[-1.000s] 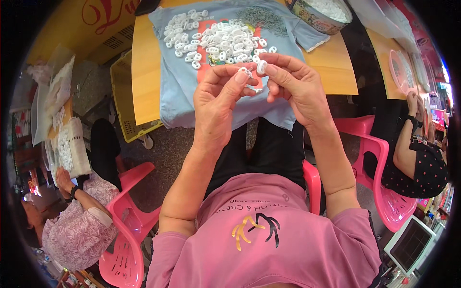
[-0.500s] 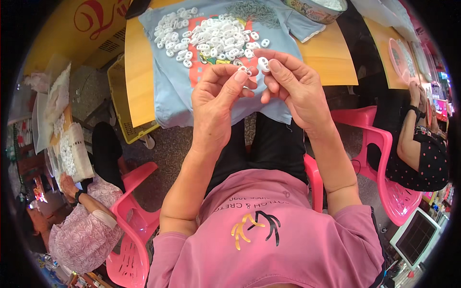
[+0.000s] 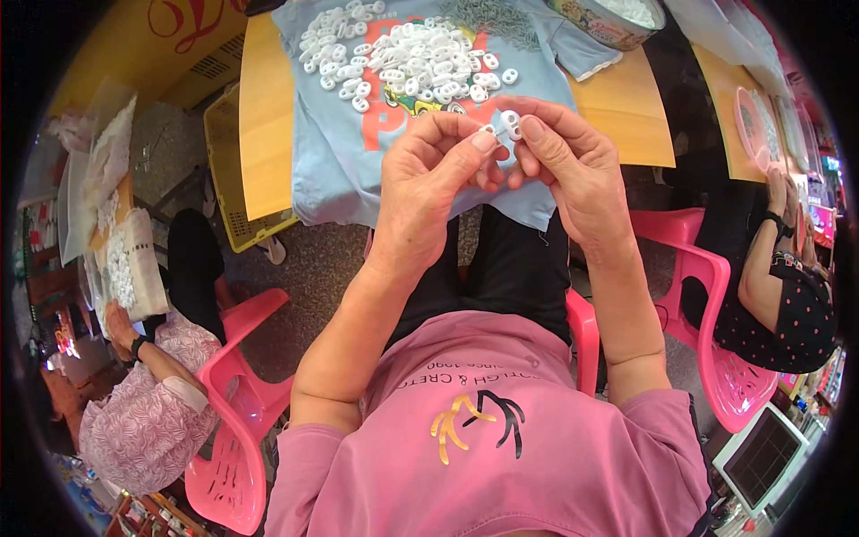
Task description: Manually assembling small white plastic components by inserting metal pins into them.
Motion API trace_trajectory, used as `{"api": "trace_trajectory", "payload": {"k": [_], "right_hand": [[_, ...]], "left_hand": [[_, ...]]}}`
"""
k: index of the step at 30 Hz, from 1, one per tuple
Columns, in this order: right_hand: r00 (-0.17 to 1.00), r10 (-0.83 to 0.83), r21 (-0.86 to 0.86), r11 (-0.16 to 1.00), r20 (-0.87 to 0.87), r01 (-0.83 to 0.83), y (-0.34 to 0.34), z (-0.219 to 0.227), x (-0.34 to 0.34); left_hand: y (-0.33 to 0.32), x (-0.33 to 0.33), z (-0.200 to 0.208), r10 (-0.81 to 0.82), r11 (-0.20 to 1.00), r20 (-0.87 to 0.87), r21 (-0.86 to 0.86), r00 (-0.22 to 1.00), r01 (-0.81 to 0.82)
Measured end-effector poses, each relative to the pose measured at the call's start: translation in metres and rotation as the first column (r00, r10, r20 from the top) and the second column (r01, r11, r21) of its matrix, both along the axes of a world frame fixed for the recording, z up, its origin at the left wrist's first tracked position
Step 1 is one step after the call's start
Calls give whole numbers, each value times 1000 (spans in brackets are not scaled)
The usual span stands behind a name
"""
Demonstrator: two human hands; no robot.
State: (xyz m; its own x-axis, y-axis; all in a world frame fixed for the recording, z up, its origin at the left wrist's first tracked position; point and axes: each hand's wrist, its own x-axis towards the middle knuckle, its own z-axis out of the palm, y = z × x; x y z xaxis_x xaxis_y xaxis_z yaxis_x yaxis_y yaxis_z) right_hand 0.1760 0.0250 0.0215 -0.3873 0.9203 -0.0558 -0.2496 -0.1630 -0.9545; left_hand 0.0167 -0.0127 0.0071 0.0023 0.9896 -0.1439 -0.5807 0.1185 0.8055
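Observation:
My left hand (image 3: 434, 166) pinches a small white plastic piece (image 3: 488, 132) between thumb and forefinger; its exact shape is partly covered. In my right hand (image 3: 573, 161), thumb and fingers hold a white oval two-hole piece, like a cord lock (image 3: 511, 124). Both hands are close together over the near part of a light blue T-shirt (image 3: 335, 170) spread on the table. Beyond them lies a heap of similar white two-hole pieces (image 3: 425, 58), with more of them spread to its left. A pile of small grey-green parts (image 3: 492, 22), possibly springs, is behind the heap.
A round tin (image 3: 617, 20) with white contents stands at the far right of the wooden table (image 3: 640, 116). A yellow crate (image 3: 234, 179) is on the floor at left. People sit on both sides, near pink chairs (image 3: 237, 430); a pink basket (image 3: 750, 125) lies on the right-hand table.
Both hands have shifted slightly right in the picture and come closer together, bringing the two white pieces nearer each other. The whole view has moved a little too.

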Motion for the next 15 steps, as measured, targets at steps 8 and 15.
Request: {"api": "trace_trajectory", "payload": {"k": [8, 15], "right_hand": [[988, -71, 116, 992, 134, 55, -3, 4, -6], [948, -156, 312, 948, 279, 64, -4, 1, -8]], "left_hand": [[-1, 0, 3, 14, 1000, -40, -13, 999, -14], [-1, 2, -1, 54, 998, 6, -41, 998, -54]]}}
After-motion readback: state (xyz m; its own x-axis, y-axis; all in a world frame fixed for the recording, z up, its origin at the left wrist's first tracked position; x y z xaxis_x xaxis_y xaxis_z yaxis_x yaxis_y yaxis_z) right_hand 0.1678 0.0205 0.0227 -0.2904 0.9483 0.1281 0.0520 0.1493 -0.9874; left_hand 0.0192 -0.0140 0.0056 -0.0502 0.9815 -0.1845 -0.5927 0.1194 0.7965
